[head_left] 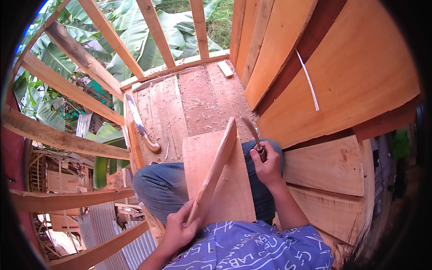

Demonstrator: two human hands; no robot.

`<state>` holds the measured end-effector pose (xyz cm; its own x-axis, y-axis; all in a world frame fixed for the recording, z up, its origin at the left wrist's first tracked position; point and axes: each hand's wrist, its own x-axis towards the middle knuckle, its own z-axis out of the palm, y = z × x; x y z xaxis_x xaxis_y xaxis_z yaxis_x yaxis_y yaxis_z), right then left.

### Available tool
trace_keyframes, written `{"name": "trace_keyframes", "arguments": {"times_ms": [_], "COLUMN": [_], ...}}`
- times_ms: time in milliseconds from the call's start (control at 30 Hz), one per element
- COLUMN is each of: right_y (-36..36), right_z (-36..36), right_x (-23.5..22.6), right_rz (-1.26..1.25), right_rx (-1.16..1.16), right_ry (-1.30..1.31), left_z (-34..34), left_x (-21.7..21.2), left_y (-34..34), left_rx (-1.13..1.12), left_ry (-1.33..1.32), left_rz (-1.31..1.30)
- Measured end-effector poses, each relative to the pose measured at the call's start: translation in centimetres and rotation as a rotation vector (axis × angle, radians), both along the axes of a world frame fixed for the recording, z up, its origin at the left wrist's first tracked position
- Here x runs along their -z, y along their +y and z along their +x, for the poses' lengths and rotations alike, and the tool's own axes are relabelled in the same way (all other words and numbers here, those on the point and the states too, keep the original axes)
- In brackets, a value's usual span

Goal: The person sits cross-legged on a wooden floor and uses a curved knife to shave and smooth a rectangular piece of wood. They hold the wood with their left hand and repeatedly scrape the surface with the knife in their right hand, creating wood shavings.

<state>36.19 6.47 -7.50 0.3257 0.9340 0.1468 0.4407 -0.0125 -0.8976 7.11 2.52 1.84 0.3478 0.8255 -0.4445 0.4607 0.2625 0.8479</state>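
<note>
Blue patterned shirt (252, 247) nearest, at 6 o'clock, taking the flat board on the lap as clock centre. Person sits with knees apart in jeans (159, 184); flat board (198, 157) lies across the thighs. Left hand (182, 222), at 7 o'clock, is closed round the near end of a narrow board (213, 171), which stands on edge above the flat one, far end aimed at 1 o'clock. Whether the two boards touch, I cannot tell. Right hand (266, 163), at 2 o'clock, grips the short handle of a curved knife (253, 129); its blade arcs toward 11, tip just beside the narrow board's far end, a gap showing between.

Plank floor (193, 108) is strewn with pale shavings. At 10 o'clock, a long knife (139, 119) lies with its wooden handle pointing back toward the knee. Small wood block (225, 69) at 12. Slatted railing (96, 67) runs from 8 to 12, banana leaves (135, 36) beyond. Pale strip (308, 83) against wall planks (360, 67) at 1 to 2.
</note>
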Motion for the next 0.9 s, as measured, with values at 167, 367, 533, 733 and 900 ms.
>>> {"name": "trace_keyframes", "arguments": {"times_ms": [167, 367, 533, 733, 900], "right_y": [-0.7, -1.3, -3.7, -5.8, -6.2], "right_z": [-0.5, -1.0, -1.8, -2.1, -1.1], "right_x": [1.5, -2.2, -2.9, -1.0, -2.1], "right_rz": [-0.011, -0.150, -0.124, -0.090, -0.146], "right_rx": [0.024, -0.107, -0.162, -0.286, -0.202], "right_ry": [0.508, 0.787, 0.761, 0.522, 0.874], "left_z": [-0.9, -2.7, -4.4, -5.5, -5.0], "left_x": [0.1, -0.9, -0.7, -1.1, -0.8], "left_y": [0.0, -0.7, -0.1, 1.6, 0.6], "left_rx": [0.046, 0.132, 0.265, 0.317, 0.268], "left_ry": [0.077, 0.058, 0.114, 0.239, 0.205], "left_rz": [0.139, -0.051, 0.190, 0.302, 0.380]}}
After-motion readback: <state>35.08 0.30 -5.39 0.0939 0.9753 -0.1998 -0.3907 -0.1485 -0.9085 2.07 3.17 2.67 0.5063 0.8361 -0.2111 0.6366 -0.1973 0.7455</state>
